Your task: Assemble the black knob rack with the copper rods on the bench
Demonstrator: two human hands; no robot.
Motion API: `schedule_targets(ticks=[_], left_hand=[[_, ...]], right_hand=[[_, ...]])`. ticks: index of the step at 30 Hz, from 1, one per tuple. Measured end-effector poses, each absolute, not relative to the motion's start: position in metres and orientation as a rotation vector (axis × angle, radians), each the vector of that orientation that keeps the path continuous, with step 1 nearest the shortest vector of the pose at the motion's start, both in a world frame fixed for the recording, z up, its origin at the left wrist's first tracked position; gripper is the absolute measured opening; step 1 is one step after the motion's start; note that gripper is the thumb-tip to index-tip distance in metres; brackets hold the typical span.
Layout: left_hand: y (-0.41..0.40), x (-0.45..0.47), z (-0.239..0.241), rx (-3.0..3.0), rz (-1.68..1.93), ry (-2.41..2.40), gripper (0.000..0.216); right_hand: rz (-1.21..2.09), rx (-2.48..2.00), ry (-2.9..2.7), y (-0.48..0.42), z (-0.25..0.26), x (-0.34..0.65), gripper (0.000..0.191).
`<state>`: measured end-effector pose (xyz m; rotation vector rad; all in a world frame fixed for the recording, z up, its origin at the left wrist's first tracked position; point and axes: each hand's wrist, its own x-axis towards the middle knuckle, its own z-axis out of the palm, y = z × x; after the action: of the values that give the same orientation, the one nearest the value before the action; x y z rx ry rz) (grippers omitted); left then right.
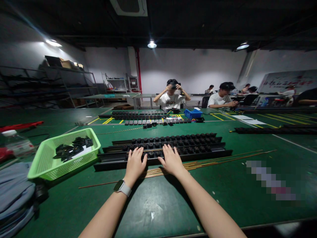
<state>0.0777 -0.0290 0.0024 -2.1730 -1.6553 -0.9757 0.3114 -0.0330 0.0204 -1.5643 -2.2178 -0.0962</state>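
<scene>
Both my hands rest on long black channel rails (208,154) lined with a row of small black blocks (190,150). My left hand (135,163) lies with its fingers spread on the nearest rail, left of the middle. A little to the right, my right hand (172,159) lies flat on the same rail, fingers apart. Neither hand grips anything that I can see. Thin brass-coloured rods (153,172) lie loosely bundled in front of the rails, passing under my wrists. Several parallel rails sit side by side.
On the left stands a light green basket (47,167) with black parts, beside a grey-blue bag (15,195) and a plastic bottle (18,145). Farther back are rows of grey blocks (153,121) and a blue bin (193,114). Co-workers (172,97) sit across the green table (223,198).
</scene>
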Motion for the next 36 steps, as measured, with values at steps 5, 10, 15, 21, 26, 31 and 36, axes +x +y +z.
schedule_targets(ticks=[5,10,15,21,26,31,36], left_hand=[[-0.029,0.078,0.002,-2.168,-0.989,-1.656,0.05],[-0.028,0.077,0.001,-2.171,-0.992,-1.658,0.05],[-0.029,0.077,0.002,-2.176,-0.969,-1.667,0.05],[-0.029,0.077,0.002,-2.172,-0.984,-1.65,0.05],[-0.027,0.076,0.001,-2.173,-0.974,-1.647,0.05],[-0.027,0.075,-0.001,-2.167,-0.963,-1.647,0.05],[-0.027,0.076,-0.001,-2.165,-0.974,-1.653,0.049]], right_hand=[[-0.132,-1.569,-2.193,-0.031,0.021,0.315,0.07],[-0.166,-1.59,-2.145,-0.028,0.018,0.317,0.071],[-0.169,-1.672,-2.087,-0.025,0.011,0.318,0.077],[-0.142,-1.715,-2.066,-0.023,0.01,0.318,0.08],[-0.123,-1.756,-2.056,-0.024,0.013,0.318,0.08],[-0.108,-1.825,-2.064,-0.025,0.016,0.317,0.082],[-0.119,-1.75,-2.084,-0.027,0.017,0.313,0.085]])
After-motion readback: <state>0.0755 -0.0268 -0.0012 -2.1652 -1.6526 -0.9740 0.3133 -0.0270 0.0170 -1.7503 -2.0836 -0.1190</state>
